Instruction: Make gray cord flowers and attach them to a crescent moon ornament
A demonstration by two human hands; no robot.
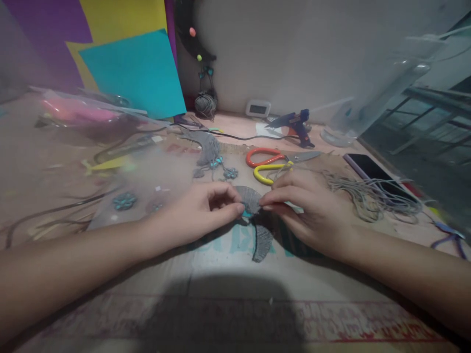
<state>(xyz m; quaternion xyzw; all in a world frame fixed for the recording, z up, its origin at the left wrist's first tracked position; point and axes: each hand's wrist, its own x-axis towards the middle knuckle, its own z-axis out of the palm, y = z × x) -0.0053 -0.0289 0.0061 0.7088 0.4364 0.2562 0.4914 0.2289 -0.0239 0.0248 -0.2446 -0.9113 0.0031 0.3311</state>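
A crescent (263,242) wrapped in grey yarn is between my two hands, its lower tip pointing down toward me. My left hand (213,208) is closed in a pinch at its left edge, beside a small turquoise piece (246,211). Thumb and fingertips of my right hand (305,208) pinch the crescent's right edge; any thread end between them is too small to make out. Just beyond my hands lie scissors (265,158) with one red and one yellow handle. Another grey crescent (209,147) with turquoise beads rests behind my left hand.
Loose grey yarn (358,196) lies on the right, partly over a phone (375,174). Blue pliers (449,235) are at the far right. A glue gun (294,125) and small digital clock (258,108) stand at the back. A turquoise bead flower (124,201) lies left.
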